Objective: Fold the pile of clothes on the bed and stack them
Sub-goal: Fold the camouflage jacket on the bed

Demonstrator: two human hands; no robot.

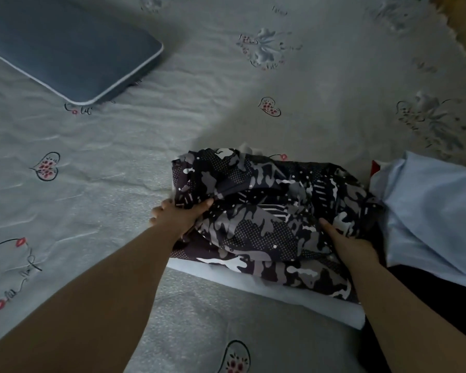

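Fingers [205,204] of the left hand [176,215] curl round a bunched fold at the left edge of the camouflage garment [264,214], the thumb lying on top of the cloth and the knuckles turned out toward the bedspread. On the other side, the right hand [350,244] is pushed into the crumpled fabric near its right edge; one finger lies straight across the print, the rest are buried in the folds, so I cannot tell how they are set, though they seem to pinch the cloth.

Between the two hands the dark grey, black and white garment sits loosely heaped, not yet flat. It rests on a folded pale blue item [280,294], whose straight near edge shows below the camouflage print. Just to the right, touching the heap, lies a light blue garment [431,211] in soft creases, with a sliver of red cloth [374,169] peeking out at its far left corner. Dark fabric [425,305] fills the lower right corner beneath it.

All of this lies on the bed [105,162], covered in a pale quilted spread printed with hearts and grey flowers. Well apart, at the far left, a blue pillow [65,47] with white piping lies flat on the spread
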